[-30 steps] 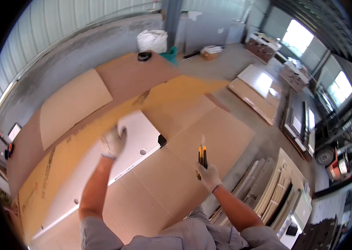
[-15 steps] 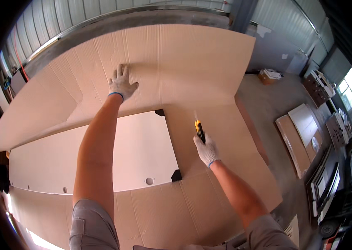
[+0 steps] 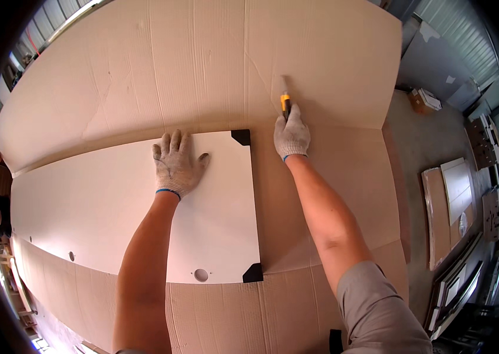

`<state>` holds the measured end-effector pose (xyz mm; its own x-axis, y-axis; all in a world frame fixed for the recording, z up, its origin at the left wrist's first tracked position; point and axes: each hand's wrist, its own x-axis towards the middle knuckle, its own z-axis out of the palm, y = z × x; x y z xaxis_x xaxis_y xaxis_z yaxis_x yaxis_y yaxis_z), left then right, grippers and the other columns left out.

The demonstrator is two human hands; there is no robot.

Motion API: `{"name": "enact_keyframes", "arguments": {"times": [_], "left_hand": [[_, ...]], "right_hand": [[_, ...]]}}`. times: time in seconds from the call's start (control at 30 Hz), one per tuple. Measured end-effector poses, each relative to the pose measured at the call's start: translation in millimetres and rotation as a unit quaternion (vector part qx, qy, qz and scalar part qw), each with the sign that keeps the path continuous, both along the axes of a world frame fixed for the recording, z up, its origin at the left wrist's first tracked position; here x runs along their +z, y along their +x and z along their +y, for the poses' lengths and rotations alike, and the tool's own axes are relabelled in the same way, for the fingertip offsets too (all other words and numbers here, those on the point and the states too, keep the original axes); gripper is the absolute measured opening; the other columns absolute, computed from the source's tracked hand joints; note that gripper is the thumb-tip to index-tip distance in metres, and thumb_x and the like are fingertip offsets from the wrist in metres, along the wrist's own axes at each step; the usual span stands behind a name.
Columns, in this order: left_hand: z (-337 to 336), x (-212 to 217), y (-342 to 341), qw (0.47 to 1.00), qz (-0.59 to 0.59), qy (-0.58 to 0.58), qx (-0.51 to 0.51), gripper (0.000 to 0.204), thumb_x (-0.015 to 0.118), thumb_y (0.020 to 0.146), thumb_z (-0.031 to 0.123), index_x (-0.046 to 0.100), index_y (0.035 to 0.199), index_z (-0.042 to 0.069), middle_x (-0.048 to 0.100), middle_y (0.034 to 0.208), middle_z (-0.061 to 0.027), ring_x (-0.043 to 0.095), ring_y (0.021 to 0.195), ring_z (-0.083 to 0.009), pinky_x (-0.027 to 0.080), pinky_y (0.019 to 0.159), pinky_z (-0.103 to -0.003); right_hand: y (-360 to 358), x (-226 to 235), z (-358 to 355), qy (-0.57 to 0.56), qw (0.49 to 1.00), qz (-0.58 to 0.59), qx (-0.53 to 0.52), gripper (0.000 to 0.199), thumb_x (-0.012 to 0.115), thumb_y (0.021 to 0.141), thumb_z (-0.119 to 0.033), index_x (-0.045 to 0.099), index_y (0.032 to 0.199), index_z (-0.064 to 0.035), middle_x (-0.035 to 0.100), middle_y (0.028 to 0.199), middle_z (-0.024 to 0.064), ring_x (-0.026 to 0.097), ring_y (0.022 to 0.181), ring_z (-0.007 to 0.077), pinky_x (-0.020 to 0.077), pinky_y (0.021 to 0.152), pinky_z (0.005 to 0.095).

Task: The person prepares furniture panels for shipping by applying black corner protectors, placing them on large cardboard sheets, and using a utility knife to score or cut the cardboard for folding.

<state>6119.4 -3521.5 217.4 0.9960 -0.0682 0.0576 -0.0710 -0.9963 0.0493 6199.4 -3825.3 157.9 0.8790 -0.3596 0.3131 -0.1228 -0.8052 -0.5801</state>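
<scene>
Hands have shifted: left hand [image 3: 177, 163] now flat, open, on the panel [image 3: 102, 206]; right hand [image 3: 291, 135], gripping the knife [image 3: 285, 104], has reached the cardboard [image 3: 202, 65] fold, seemingly ready to cut.

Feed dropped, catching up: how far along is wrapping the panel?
Done: white panel lies on the cardboard, black corner caps fitted. In hand: left hand presses the panel; right hand holds the knife at the raised flap. Left: panel uncovered.

Bright even daylight, soft shadows, sharp centre, strong fisheye bending, black vignette corners
</scene>
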Motion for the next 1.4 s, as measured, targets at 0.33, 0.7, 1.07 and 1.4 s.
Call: {"name": "enact_keyframes", "arguments": {"times": [0.33, 0.7, 1.07, 1.4], "left_hand": [[-4, -8, -40, 0.998, -0.031, -0.027, -0.037, 0.077, 0.066, 0.098, 0.047, 0.049, 0.159, 0.003, 0.043, 0.168, -0.0224, 0.031, 0.159, -0.0428, 0.022, 0.128, -0.062], [30, 5, -310, 0.971, -0.006, -0.237, -0.034, 0.070, 0.077, 0.088, 0.013, 0.053, 0.151, -0.002, 0.047, 0.162, -0.0265, 0.035, 0.157, -0.0465, 0.024, 0.130, -0.062], [50, -61, -761, 0.532, 0.476, -0.653, 0.252, 0.048, 0.074, 0.101, 0.038, 0.066, 0.137, 0.007, 0.073, 0.128, -0.0152, 0.070, 0.115, -0.0283, 0.056, 0.102, -0.043], [23, -54, -694, 0.416, 0.334, -0.809, 0.245, 0.039, 0.053, 0.114, 0.027, 0.072, 0.120, -0.006, 0.076, 0.115, -0.0134, 0.071, 0.101, -0.0208, 0.061, 0.089, -0.036]], "right_hand": [[34, 39, 9, -0.078, 0.970, 0.232, 0.018, 0.072, 0.054, 0.102, -0.028, 0.028, 0.168, -0.0144, 0.078, 0.120, 0.0220, 0.077, 0.109, 0.0384, 0.0581, 0.091, 0.0540], [55, 47, 11, -0.136, 0.929, 0.333, 0.087, 0.053, 0.048, 0.106, -0.030, 0.045, 0.155, -0.0107, 0.065, 0.151, 0.0162, 0.064, 0.138, 0.0358, 0.0525, 0.112, 0.0518], [-133, 53, -1, -0.091, 0.927, 0.358, 0.063, 0.048, 0.047, 0.105, -0.028, 0.047, 0.150, -0.0113, 0.072, 0.137, 0.0212, 0.070, 0.127, 0.0400, 0.0548, 0.106, 0.0517], [-469, 75, 30, -0.079, 0.922, 0.377, 0.027, 0.042, 0.054, 0.095, -0.016, 0.058, 0.136, -0.0082, 0.071, 0.131, 0.0266, 0.068, 0.121, 0.0477, 0.0542, 0.102, 0.0566]]}}
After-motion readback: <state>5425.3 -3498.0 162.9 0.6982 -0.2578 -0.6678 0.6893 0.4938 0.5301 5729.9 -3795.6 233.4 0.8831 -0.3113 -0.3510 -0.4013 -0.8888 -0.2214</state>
